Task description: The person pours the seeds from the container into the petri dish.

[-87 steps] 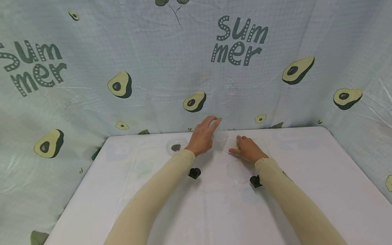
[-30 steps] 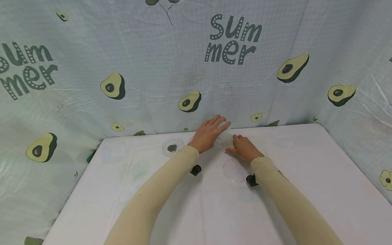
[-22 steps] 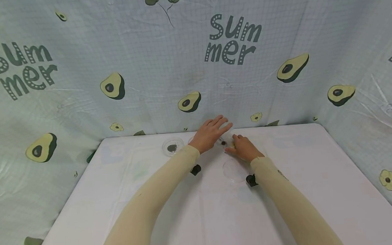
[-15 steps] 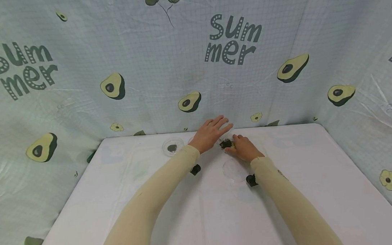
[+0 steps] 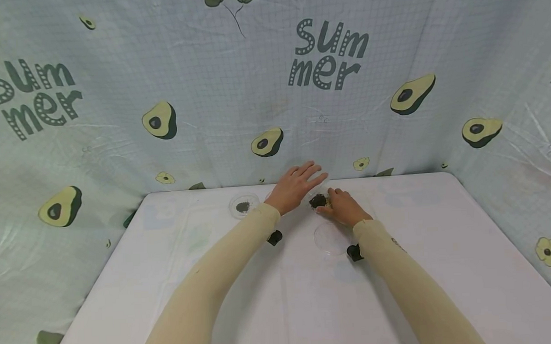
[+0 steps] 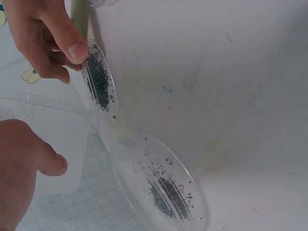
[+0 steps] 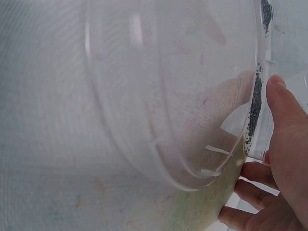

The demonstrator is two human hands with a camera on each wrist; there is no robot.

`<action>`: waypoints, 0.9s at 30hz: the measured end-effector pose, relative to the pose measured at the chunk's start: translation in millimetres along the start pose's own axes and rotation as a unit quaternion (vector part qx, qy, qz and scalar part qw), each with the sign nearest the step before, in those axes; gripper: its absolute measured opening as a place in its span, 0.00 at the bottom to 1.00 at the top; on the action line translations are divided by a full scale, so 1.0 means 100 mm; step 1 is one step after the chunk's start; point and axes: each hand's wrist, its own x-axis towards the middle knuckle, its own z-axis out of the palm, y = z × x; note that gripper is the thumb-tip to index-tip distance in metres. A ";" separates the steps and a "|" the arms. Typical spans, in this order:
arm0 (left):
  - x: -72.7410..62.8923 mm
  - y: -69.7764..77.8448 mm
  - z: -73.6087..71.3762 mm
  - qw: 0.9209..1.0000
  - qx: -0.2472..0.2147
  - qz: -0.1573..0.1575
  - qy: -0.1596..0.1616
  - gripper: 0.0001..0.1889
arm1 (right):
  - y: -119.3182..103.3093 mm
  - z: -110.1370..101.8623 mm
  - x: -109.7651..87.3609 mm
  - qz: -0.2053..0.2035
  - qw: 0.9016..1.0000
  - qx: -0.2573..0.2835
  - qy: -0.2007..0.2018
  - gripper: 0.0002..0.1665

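Near the back of the white table (image 5: 271, 304) my right hand (image 5: 342, 208) pinches the rim of a small clear dish (image 5: 318, 201) that holds a dark pile of seeds. In the left wrist view the thumb (image 6: 72, 48) presses on this seed dish (image 6: 98, 84), which stands tilted on its edge. My left hand (image 5: 297, 184) is just left of it, fingers stretched forward and thumb (image 6: 48, 161) against a tilted clear container (image 6: 53, 137) held over the dish. The right wrist view shows the seed dish (image 7: 254, 113) edge-on beside my fingers (image 7: 284, 159).
A second dish with dark seeds (image 5: 243, 207) lies left of my left hand; a similar seed dish (image 6: 161, 185) lies on the table in the left wrist view. An empty clear dish (image 5: 331, 238) (image 7: 168, 96) lies near my right wrist. Avocado-print cloth (image 5: 264, 116) walls in the table.
A dark pile of seeds has built up in the dish my right hand holds, which held almost none a second ago. Both hands have stayed nearly in place.
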 end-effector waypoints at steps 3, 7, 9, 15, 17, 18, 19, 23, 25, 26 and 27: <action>-0.01 -0.01 -0.01 1.000 -0.013 -0.009 -0.003 0.35 | -0.01 -0.01 -0.01 0.000 1.000 -0.002 0.000 0.50; -0.02 -0.03 -0.04 0.999 -0.041 -0.030 -0.012 0.42 | -0.01 -0.01 -0.03 -0.006 1.000 -0.004 -0.001 0.51; -0.02 -0.04 -0.05 0.998 -0.056 -0.040 -0.012 0.44 | 0.00 -0.01 -0.04 -0.009 1.000 -0.002 -0.001 0.51; -0.05 -0.07 -0.04 0.995 -0.084 -0.061 -0.007 0.46 | 0.02 0.00 -0.05 -0.015 1.000 0.015 -0.003 0.55; -0.06 -0.07 -0.05 0.993 -0.097 -0.068 -0.003 0.45 | 0.04 0.00 -0.04 -0.011 1.000 0.020 -0.005 0.56; -0.07 -0.07 -0.06 0.992 -0.104 -0.072 0.000 0.45 | 0.04 0.00 -0.04 -0.009 1.000 0.026 -0.006 0.56; -0.08 -0.07 -0.06 0.991 -0.112 -0.076 0.004 0.44 | 0.04 0.01 -0.03 -0.010 1.000 0.029 -0.005 0.56; -0.13 -0.09 -0.09 0.986 -0.134 -0.094 0.019 0.41 | 0.04 0.00 -0.02 -0.010 0.999 0.053 0.000 0.55; -0.15 -0.11 -0.09 0.984 -0.144 -0.098 0.025 0.40 | 0.05 -0.01 -0.01 -0.008 0.998 0.062 0.002 0.54; -0.16 -0.11 -0.10 0.983 -0.149 -0.100 0.025 0.40 | 0.05 -0.01 -0.01 -0.004 0.998 0.066 0.002 0.54; -0.17 -0.12 -0.11 0.983 -0.152 -0.102 0.025 0.41 | 0.06 -0.02 -0.02 0.001 0.998 0.070 0.004 0.54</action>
